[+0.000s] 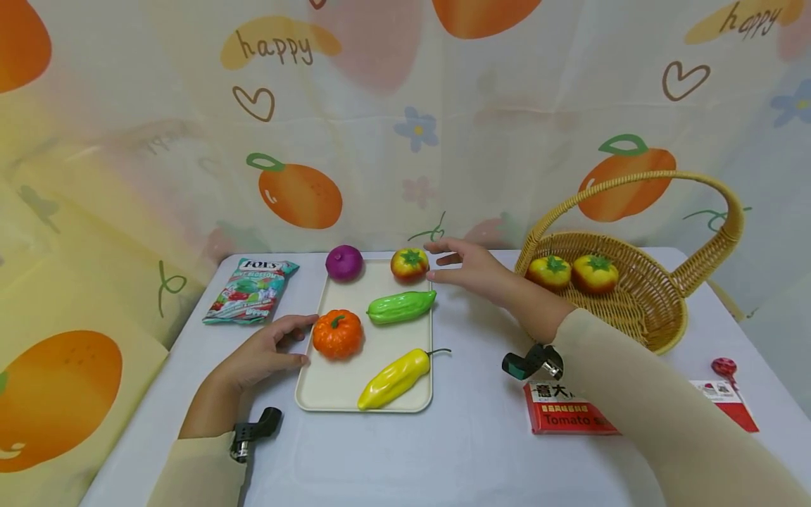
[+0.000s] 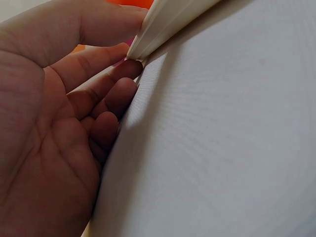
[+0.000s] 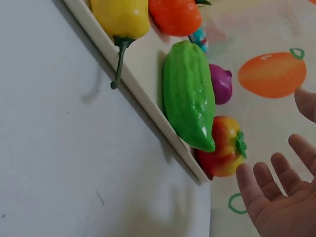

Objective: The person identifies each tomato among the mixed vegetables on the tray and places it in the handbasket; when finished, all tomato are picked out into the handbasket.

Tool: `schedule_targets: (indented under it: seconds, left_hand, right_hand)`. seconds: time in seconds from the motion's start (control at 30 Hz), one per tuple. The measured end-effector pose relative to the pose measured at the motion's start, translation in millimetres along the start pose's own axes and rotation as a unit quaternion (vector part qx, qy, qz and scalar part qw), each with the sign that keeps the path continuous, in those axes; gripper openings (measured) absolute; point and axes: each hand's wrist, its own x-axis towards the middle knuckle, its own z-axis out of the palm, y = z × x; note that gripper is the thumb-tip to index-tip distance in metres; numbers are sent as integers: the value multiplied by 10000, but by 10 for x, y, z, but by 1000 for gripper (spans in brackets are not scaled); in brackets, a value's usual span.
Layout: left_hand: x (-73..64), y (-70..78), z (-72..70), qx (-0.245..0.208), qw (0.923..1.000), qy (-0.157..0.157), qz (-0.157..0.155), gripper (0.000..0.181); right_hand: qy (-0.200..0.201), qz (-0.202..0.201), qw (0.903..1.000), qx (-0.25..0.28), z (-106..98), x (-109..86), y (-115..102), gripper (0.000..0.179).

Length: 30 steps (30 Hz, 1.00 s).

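A cream tray (image 1: 393, 394) carries a purple onion (image 1: 344, 263), an orange pumpkin (image 1: 338, 334), a green bumpy gourd (image 1: 401, 307), a yellow pepper (image 1: 394, 379) and a red-yellow persimmon (image 1: 409, 265). My left hand (image 1: 269, 350) is at the tray's left side, thumb and fingertips touching its rim (image 2: 153, 29), beside the pumpkin. Just right of the persimmon, my right hand (image 1: 472, 271) has its fingers spread and holds nothing. In the right wrist view those fingers (image 3: 266, 180) are near the persimmon (image 3: 224, 148); whether they touch it, I cannot tell.
A wicker basket (image 1: 659, 331) with a tall handle stands at the right, holding two more persimmons (image 1: 594, 274). In front of it lies a red Tomato box (image 1: 564, 415), partly under my right sleeve. A wrapped lollipop (image 1: 724, 367) is farther right. A candy bag (image 1: 251, 291) lies left of the tray.
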Motion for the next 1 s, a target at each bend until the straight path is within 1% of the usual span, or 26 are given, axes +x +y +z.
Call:
schedule_targets:
  seconds: [0.2,0.43,0.63,0.73,1.0]
  left_hand:
    - [6,10,5,50,10000,-10,58,71]
    - [3,18,-2,58,10000,-19,-48,73]
    - [-4,20,-4,39,10000,-17,-51,72]
    - [-6,17,-8,69,10000,-17,-11,72]
    - [-8,2,-8,114,9999,-11,25,71]
  right_hand:
    - [130,83,9996,248,78,130,65,63]
    - [308,290,9979,490,164,272,120,66]
    - [411,378,9956,754,246,370,157,67]
    - [445,410,9950,794,289,418,174,65]
    - [557,534,9950,630,373,546,237,68]
